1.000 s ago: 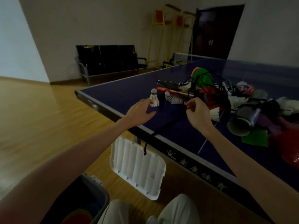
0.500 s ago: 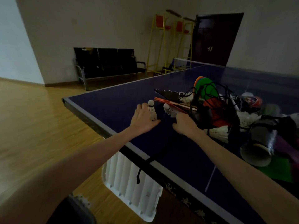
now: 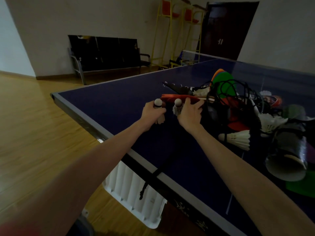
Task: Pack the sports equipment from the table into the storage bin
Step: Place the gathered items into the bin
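Note:
My left hand (image 3: 152,113) grips a white shuttlecock (image 3: 158,106), its cork tip pointing up above my fingers. My right hand (image 3: 190,113) grips a second shuttlecock (image 3: 177,106) the same way, just in front of a red table tennis paddle (image 3: 172,97). Both hands are over the dark blue table (image 3: 109,106). A heap of gear lies to the right: green and orange discs (image 3: 223,80), tangled black cords (image 3: 238,92), more shuttlecocks (image 3: 237,137) and a dark shuttlecock tube (image 3: 288,155). Only a dark corner of the storage bin (image 3: 83,225) shows at the bottom edge.
A white ribbed lid (image 3: 134,189) leans under the table's near edge, with a black cord (image 3: 151,178) hanging over that edge. Wooden floor (image 3: 34,133) lies to the left. A black bench (image 3: 105,55) and yellow umpire chairs (image 3: 175,31) stand by the far wall.
Both hands have closed around the two shuttlecocks and lifted them slightly off the table. The view has moved closer to the table.

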